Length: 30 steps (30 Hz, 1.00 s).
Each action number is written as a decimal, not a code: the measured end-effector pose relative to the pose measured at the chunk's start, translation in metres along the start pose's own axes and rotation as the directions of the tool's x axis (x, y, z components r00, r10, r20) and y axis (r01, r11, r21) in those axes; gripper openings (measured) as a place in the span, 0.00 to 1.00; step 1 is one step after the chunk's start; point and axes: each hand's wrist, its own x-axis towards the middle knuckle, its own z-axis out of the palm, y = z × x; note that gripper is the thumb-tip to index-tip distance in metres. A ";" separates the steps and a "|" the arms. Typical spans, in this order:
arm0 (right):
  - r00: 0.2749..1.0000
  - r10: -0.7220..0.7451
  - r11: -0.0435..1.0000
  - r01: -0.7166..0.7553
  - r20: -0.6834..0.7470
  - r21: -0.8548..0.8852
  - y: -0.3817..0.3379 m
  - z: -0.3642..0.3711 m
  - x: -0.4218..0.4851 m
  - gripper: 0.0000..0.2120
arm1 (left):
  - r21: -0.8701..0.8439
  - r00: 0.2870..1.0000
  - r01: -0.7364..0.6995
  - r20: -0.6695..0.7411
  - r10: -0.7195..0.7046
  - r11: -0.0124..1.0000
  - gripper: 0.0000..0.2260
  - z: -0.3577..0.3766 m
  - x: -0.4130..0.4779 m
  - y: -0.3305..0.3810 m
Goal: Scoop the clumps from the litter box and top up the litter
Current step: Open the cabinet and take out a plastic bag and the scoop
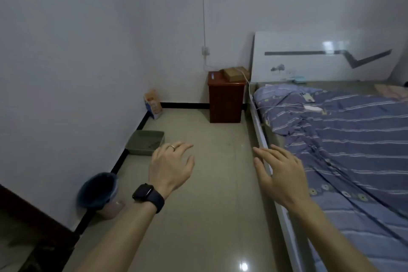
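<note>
Both arms reach forward, left hand [171, 164] and right hand [279, 169] palm-down, fingers [261, 153] loosely spread, holding nothing.

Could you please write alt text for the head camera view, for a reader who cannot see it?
Two empty, open hands, left hand and right hand, reach forward over a tiled floor toward a grey litter box against the left wall. A lined bin stands nearer, a litter bag in the corner, and a bed on the right.

Both forearms bare, no sleeves. Left hand [171, 165]: thin ring [171, 147] on one finger, black smartwatch [143, 192] w/ dark rectangular face and wide black strap at wrist. Right hand [279, 171]: nothing worn.
</note>
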 end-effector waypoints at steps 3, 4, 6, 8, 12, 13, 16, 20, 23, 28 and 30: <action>0.999 0.033 0.999 -0.033 0.023 -0.002 -0.006 0.018 0.034 0.20 | -0.037 1.000 -0.002 0.030 0.003 0.999 0.19 0.016 0.038 -0.017; 0.998 0.048 0.999 -0.048 0.031 -0.001 -0.007 0.025 0.045 0.20 | -0.050 0.999 0.006 0.043 -0.004 0.999 0.19 0.021 0.051 -0.023; 0.999 0.043 0.999 -0.042 0.030 -0.027 -0.011 0.037 0.067 0.20 | -0.047 0.998 -0.025 0.056 0.028 0.999 0.19 0.032 0.077 -0.034; 0.999 0.046 0.998 -0.046 0.020 -0.039 -0.012 0.049 0.092 0.21 | -0.050 0.997 -0.042 0.061 0.045 0.998 0.19 0.042 0.104 -0.046; 0.999 0.050 0.998 -0.049 0.016 -0.049 -0.014 0.071 0.143 0.21 | -0.055 0.996 -0.057 0.069 0.060 0.997 0.19 0.060 0.160 -0.064; 0.999 0.050 0.998 -0.049 0.017 -0.050 -0.013 0.078 0.156 0.21 | -0.054 0.995 -0.058 0.074 0.061 0.997 0.19 0.066 0.175 -0.069; 0.998 0.062 0.997 -0.061 0.024 -0.047 -0.006 0.101 0.198 0.22 | -0.052 0.995 -0.049 0.089 0.053 0.997 0.19 0.084 0.220 -0.083; 0.997 0.065 0.997 -0.063 0.045 -0.047 0.013 0.140 0.265 0.21 | -0.041 0.994 -0.044 0.102 0.047 0.998 0.18 0.116 0.288 -0.097; 0.997 0.055 0.998 -0.053 0.061 -0.041 0.036 0.169 0.325 0.22 | -0.028 0.995 -0.032 0.097 0.035 0.999 0.19 0.143 0.349 -0.103; 0.995 0.042 0.999 -0.042 0.087 -0.004 0.076 0.216 0.434 0.22 | -0.024 0.996 0.017 0.086 -0.015 1.000 0.20 0.183 0.458 -0.108; 0.995 0.028 1.000 -0.029 0.101 0.004 0.090 0.231 0.472 0.22 | -0.021 0.996 0.023 0.089 -0.021 1.000 0.19 0.197 0.496 -0.109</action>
